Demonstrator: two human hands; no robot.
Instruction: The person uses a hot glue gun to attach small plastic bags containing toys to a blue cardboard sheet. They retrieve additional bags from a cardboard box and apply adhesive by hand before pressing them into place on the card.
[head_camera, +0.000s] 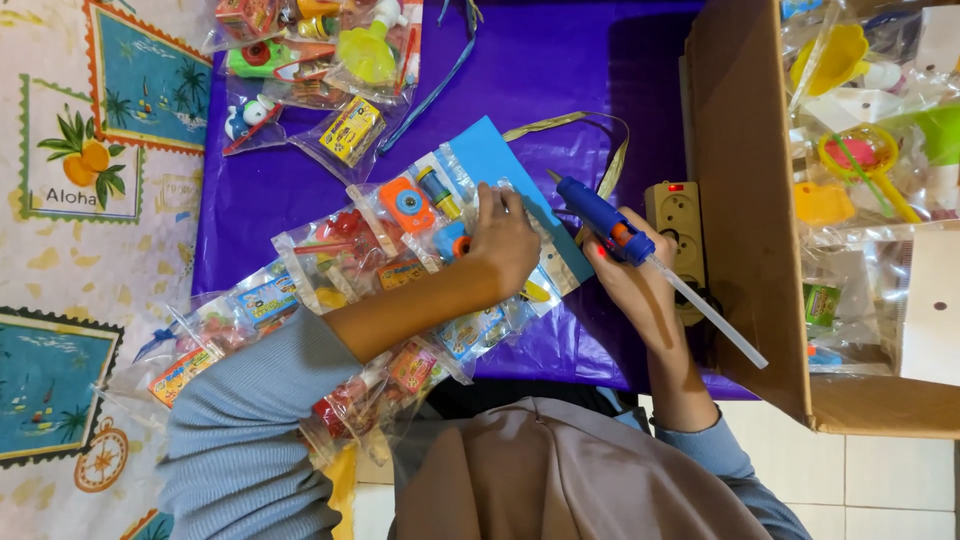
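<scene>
Fingers of left hand spread flat, pressing clear toy packets onto blue card mid purple sheet. Right hand wrapped around blue glue gun, nozzle at card's right edge. Several packets apparently fixed; more loose near far edge.

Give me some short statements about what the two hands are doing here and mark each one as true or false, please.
1. The right hand holds a blue glue gun. True.
2. The left hand is lifted in the air, touching nothing. False: it presses on clear toy packets lying along a blue card strip.
3. A clear glue stick sticks out of the back of the gun. True.
4. The work lies on a green cloth. False: the cloth is purple.
5. The cardboard box at the right is empty. False: it holds bagged plastic toys.
</scene>
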